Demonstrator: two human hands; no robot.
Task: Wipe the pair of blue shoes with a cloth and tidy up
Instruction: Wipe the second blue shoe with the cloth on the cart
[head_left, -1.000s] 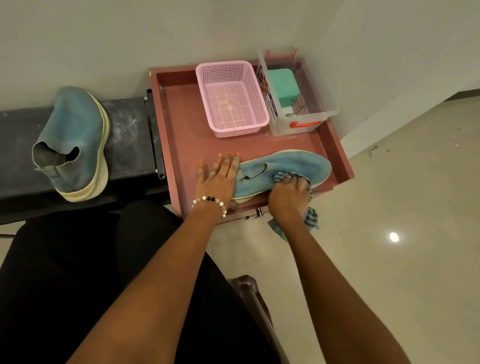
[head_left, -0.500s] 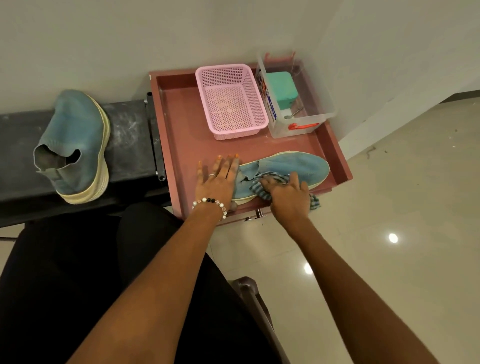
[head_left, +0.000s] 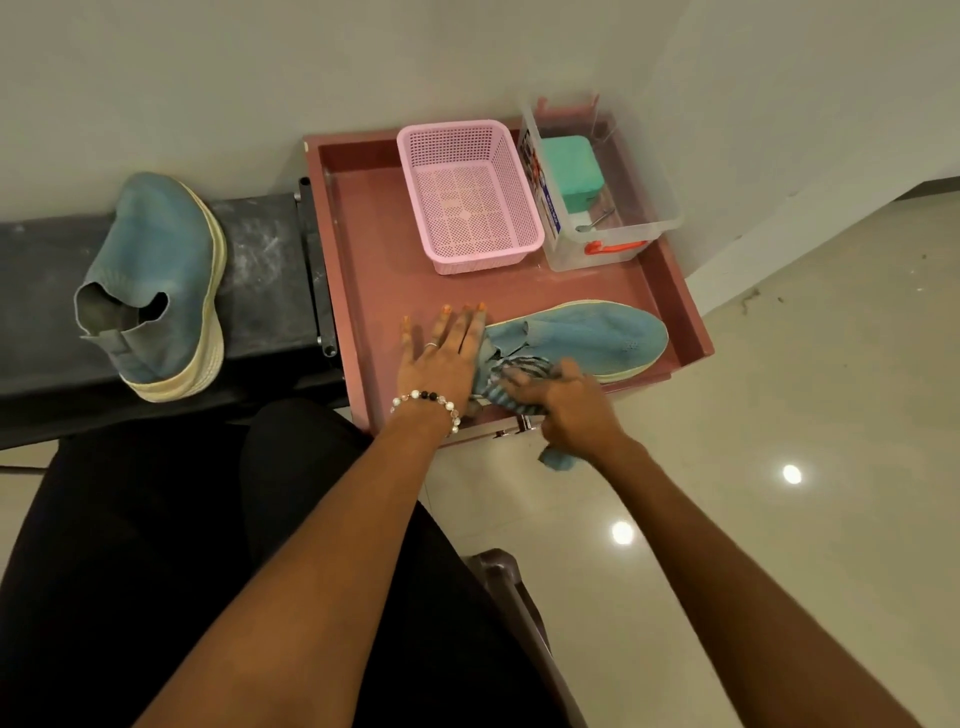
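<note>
One blue shoe (head_left: 587, 338) lies on its side in the reddish tray (head_left: 363, 249), toe to the right. My left hand (head_left: 444, 353) presses flat against its heel end, fingers spread. My right hand (head_left: 563, 410) holds a striped blue cloth (head_left: 514, 371) against the shoe's near side by the opening; a cloth end hangs below the hand, past the tray's front edge. The second blue shoe (head_left: 156, 280), with a cream sole, rests on the dark bench (head_left: 265, 270) at the left.
A pink perforated basket (head_left: 467, 192) stands at the back of the tray. Beside it is a clear plastic box (head_left: 623, 208) holding a teal block and small metal items. White walls rise behind; a tiled floor lies to the right. My dark-clothed lap fills the lower left.
My right hand has slid the cloth leftward along the shoe, from the middle toward the heel opening. My left hand has stayed in place at the heel.
</note>
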